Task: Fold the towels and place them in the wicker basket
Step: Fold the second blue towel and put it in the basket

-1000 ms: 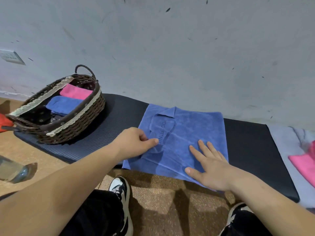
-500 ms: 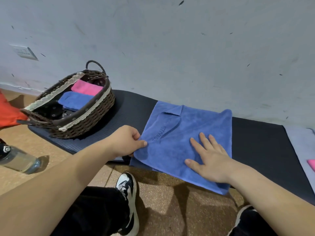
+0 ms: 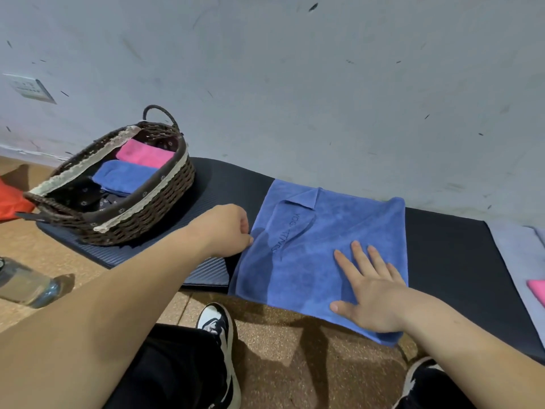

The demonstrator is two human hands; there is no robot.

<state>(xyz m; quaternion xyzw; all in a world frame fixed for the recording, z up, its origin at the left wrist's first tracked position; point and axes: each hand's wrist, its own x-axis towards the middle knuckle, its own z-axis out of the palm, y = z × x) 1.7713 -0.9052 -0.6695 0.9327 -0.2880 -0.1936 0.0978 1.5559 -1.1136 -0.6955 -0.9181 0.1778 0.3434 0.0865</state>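
A blue towel (image 3: 333,231) lies spread on a black mat (image 3: 442,255), its near edge hanging over the mat's front, one far corner turned over. My left hand (image 3: 224,228) pinches the towel's left edge with closed fingers. My right hand (image 3: 371,290) rests flat on the towel's near right part, fingers spread. The wicker basket (image 3: 141,214) stands at the mat's left end. Inside it lie a folded pink towel (image 3: 144,154) and a folded blue towel (image 3: 124,175).
A grey wall rises right behind the mat. A plastic bottle (image 3: 23,284) lies on the floor at left, beside an orange object (image 3: 11,199). A pink towel (image 3: 538,290) sits on a pale cloth at the far right. My shoes (image 3: 218,323) are below the mat.
My left hand slid from on top of the towel out to its left edge and pinched it. The right hand stayed flat on the towel. The view shifted.
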